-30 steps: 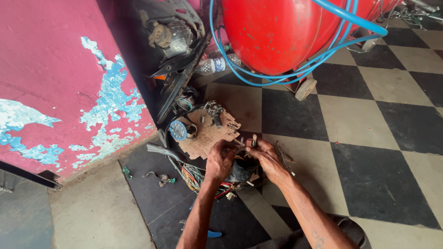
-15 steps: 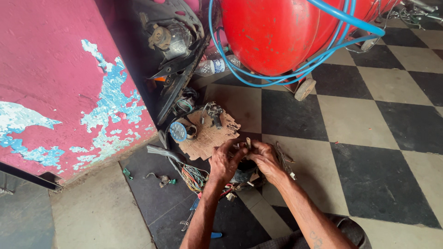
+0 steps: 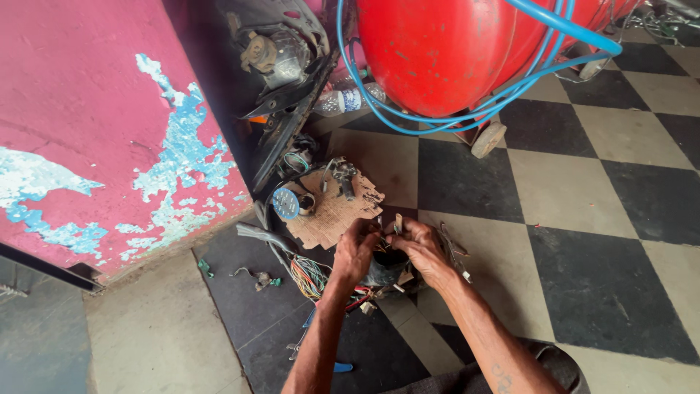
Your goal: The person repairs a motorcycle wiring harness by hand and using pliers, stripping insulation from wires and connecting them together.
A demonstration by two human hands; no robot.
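The left hand point(image 3: 356, 252) and right hand point(image 3: 423, 248) cover the upper part of a dark rounded part point(image 3: 385, 268); its kind cannot be told. Small pieces between the fingertips are too small to identify. At 12 o'clock, the red tank point(image 3: 445, 51) is cut off by the top edge. The wire bundle point(image 3: 310, 276) passes beneath the left wrist.

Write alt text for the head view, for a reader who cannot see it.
Two hands, left hand and right hand, grip a dark part with wires on a checkered floor. Beside them lies a cardboard scrap with small parts; behind are a red tank, a blue hose and a peeling pink wall.
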